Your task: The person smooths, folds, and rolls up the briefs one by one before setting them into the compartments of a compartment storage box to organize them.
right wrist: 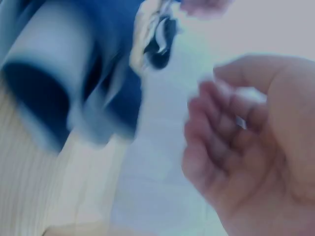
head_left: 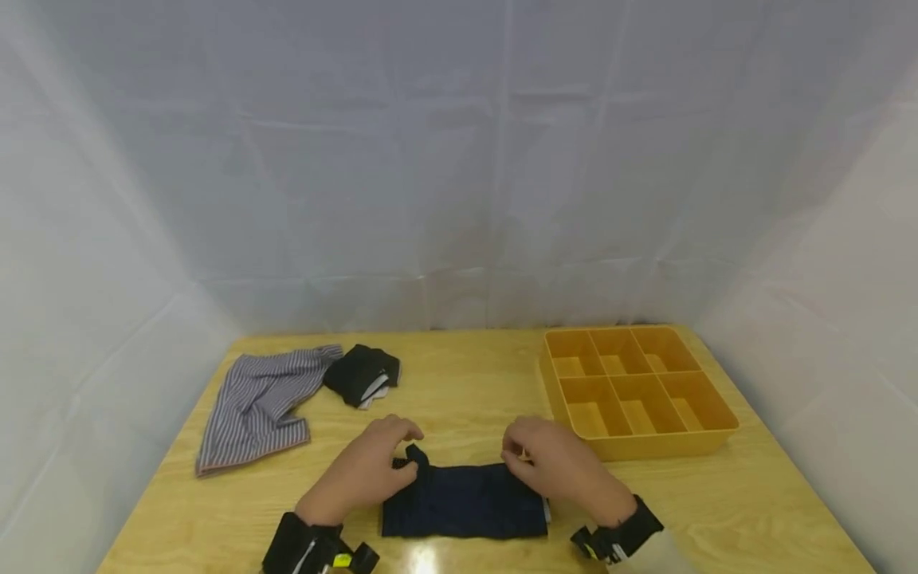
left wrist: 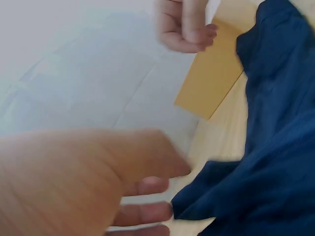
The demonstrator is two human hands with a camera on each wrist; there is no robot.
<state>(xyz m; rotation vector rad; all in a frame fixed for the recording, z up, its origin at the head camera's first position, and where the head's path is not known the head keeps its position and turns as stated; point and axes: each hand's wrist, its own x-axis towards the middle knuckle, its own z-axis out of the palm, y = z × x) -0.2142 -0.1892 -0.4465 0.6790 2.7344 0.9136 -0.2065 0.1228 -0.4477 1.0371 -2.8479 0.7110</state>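
Note:
A navy garment (head_left: 469, 504), folded into a wide rectangle, lies at the front of the table. My left hand (head_left: 369, 466) hovers at its upper left corner, thumb and fingers bent and apart. In the left wrist view, its fingertips are right beside a raised flap of the navy cloth (left wrist: 280, 162), with nothing pinched. My right hand (head_left: 552, 462) is over the upper right corner, fingers loosely curled. The right wrist view shows the palm with nothing in it, beside the blurred, layered end of the garment (right wrist: 106, 93).
At the left lies a striped garment (head_left: 261, 406), spread unevenly. A black folded garment (head_left: 358, 373) with a whitish patch touches its right end. A yellow box (head_left: 653, 445) with several compartments stands at the back right. White sheeting (head_left: 459, 159) surrounds the wooden table (head_left: 724, 510).

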